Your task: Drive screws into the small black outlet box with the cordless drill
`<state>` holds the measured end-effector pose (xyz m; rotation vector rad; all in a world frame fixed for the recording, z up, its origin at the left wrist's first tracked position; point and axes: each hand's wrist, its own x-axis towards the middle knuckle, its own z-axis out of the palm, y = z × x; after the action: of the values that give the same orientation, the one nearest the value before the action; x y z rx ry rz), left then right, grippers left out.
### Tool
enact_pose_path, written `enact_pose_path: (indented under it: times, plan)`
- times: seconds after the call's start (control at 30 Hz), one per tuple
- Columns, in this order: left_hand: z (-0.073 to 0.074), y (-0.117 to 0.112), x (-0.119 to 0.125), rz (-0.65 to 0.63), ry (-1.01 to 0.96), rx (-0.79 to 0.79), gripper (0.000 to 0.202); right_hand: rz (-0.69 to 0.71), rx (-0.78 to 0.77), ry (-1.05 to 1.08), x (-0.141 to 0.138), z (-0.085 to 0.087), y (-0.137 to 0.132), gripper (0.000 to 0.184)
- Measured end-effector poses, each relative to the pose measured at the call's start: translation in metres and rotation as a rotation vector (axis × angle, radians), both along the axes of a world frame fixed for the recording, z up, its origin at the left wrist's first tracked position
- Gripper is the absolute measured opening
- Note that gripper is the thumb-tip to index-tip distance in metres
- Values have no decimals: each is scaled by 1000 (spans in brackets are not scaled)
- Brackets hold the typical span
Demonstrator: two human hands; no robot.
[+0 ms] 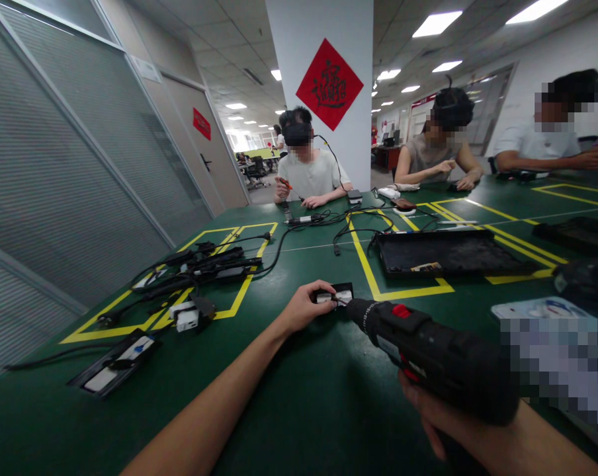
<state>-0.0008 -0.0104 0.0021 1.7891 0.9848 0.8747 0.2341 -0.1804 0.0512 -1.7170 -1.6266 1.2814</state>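
My left hand (pixel 303 307) is closed on a small black and white device (pixel 335 295) lying on the green table (pixel 299 396), holding it down by its left end. My right hand (pixel 442 423) grips the handle of a black electric screwdriver (pixel 428 350) with a red switch. The tool's tip points left and touches the device's top. Most of my right hand's fingers are hidden under the tool's body.
A black tray (pixel 448 254) lies beyond the device inside yellow tape lines. A pile of black adapters and cables (pixel 204 264) sits at the left, with white plugs (pixel 184 317) nearby. Three other people sit at the far side of the table.
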Motion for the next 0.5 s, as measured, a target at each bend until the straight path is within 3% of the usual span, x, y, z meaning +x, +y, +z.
enact_pose_path:
  times: [0.17,0.5]
  plan:
    - [-2,1,-1,-7,-43,-35,33,-6,4,3,1,6,0,17]
    - [-2,0,0,-19,-20,-32,30,-13,13,42,1,7,-1,20]
